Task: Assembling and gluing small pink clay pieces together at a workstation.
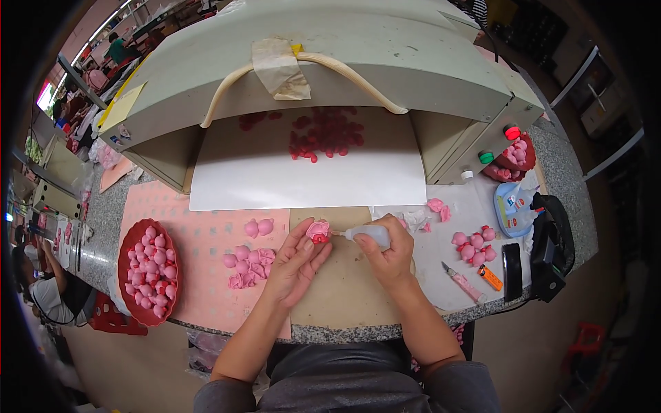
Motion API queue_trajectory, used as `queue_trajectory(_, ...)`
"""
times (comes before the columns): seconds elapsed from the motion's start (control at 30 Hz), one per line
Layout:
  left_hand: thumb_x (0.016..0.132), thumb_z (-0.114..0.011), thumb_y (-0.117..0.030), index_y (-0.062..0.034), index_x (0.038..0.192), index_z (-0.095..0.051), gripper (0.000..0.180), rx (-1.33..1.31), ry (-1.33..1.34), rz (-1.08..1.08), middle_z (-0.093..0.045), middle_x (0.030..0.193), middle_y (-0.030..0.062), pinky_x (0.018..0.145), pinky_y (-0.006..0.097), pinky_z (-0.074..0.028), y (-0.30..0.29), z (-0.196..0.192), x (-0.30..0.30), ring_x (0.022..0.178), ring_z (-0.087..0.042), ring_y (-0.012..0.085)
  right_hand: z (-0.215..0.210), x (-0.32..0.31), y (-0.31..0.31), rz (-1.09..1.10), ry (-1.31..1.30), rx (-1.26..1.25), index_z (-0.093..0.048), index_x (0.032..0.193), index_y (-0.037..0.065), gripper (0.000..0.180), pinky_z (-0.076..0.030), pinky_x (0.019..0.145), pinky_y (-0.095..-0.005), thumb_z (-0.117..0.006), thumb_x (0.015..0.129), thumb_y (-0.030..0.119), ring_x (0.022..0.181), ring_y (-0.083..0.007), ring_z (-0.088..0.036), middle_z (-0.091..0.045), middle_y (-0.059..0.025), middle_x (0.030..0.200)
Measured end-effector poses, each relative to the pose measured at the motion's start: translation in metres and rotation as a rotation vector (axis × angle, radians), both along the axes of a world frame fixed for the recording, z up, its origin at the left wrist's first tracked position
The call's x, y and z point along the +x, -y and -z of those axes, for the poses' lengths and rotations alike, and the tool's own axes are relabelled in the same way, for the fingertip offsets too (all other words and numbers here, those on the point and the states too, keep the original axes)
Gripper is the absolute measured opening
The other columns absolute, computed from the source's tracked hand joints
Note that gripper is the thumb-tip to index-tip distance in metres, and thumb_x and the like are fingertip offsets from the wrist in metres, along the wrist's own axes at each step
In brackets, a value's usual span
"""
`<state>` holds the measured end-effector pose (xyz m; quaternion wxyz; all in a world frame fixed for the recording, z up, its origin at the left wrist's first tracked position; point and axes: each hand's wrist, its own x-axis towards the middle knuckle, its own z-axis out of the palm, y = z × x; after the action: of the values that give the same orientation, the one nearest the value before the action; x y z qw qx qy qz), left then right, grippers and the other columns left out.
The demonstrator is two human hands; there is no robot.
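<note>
Between the fingertips of my left hand [295, 267] is a small pink molded figure part [317, 230] with a red section at its lower edge. My right hand [392, 256] grips a translucent squeeze bottle [369, 236], its thin nozzle pointing left at the pink part. The nozzle tip is close to the part; whether they touch I cannot tell. Left of my hands, pink round pieces [259, 228] and several pink hollow pieces [249, 268] lie on a pink sheet [186, 275]. Beneath my hands is a brown work mat [351, 303].
A red basket [172, 303] of pink pieces stands left. Ahead is a grey hooded machine [385, 69], with red pieces [323, 134] on its white sheet. To the right lie pink-and-red figures [474, 246], a cutter knife [464, 283], an orange lighter [490, 278] and a blue container [513, 210].
</note>
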<state>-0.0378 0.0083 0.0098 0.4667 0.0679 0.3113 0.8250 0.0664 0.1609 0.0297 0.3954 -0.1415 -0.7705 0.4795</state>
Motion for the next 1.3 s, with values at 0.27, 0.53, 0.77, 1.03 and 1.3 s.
queue_trajectory(0.27,0.091,-0.049,-0.005,-0.0057,0.132,-0.038,0.042,-0.035,0.046,-0.020,-0.048,0.126,0.0100,0.104,0.035,-0.038,0.000,0.001,-0.002,0.117,-0.049,0.0210,-0.005,0.001,0.001,-0.030,-0.030,-0.032,-0.055,0.080,0.001,0.024,-0.039,0.055,-0.0256,-0.068,0.079,0.021,0.061,-0.0122,-0.049,-0.056,-0.0059,0.070)
queue_trajectory(0.53,0.091,-0.049,-0.005,-0.0060,0.132,-0.038,0.042,-0.025,0.051,-0.004,-0.049,0.125,0.0105,0.103,0.034,-0.039,0.001,0.003,-0.003,0.117,-0.049,0.0211,0.004,-0.002,0.003,-0.060,-0.023,-0.014,-0.058,0.078,0.003,0.024,-0.044,0.053,-0.0271,-0.073,0.075,0.021,0.060,-0.0173,-0.057,-0.059,-0.0069,0.071)
queue_trajectory(0.77,0.091,-0.049,-0.005,-0.0061,0.131,-0.038,0.042,-0.040,0.039,-0.009,-0.050,0.125,0.0110,0.103,0.034,-0.039,0.001,0.000,-0.001,0.117,-0.049,0.0213,0.002,-0.002,0.003,-0.086,-0.023,0.023,-0.056,0.079,0.003,0.024,-0.042,0.053,-0.0257,-0.071,0.077,0.022,0.061,-0.0142,-0.055,-0.058,-0.0059,0.071)
queue_trajectory(1.03,0.093,-0.049,-0.015,-0.0067,0.131,-0.039,0.040,-0.055,0.038,-0.026,-0.052,0.121,0.0109,0.100,0.037,-0.041,-0.004,-0.002,0.001,0.113,-0.052,0.0220,0.004,0.012,-0.016,-0.165,-0.117,-0.555,-0.045,0.097,0.003,0.025,-0.052,0.068,-0.0275,-0.064,0.083,0.012,0.074,-0.0134,-0.059,-0.058,-0.0075,0.087)
queue_trajectory(1.3,0.094,-0.047,-0.027,-0.0042,0.131,-0.039,0.043,-0.021,0.151,-0.022,-0.058,0.109,0.0089,0.087,0.034,-0.050,0.004,0.007,-0.005,0.096,-0.058,0.0178,-0.013,0.081,-0.082,0.216,0.035,-0.458,-0.037,0.092,0.006,0.025,-0.051,0.072,-0.0287,-0.059,0.082,-0.001,0.082,-0.0140,-0.058,-0.057,-0.0090,0.093)
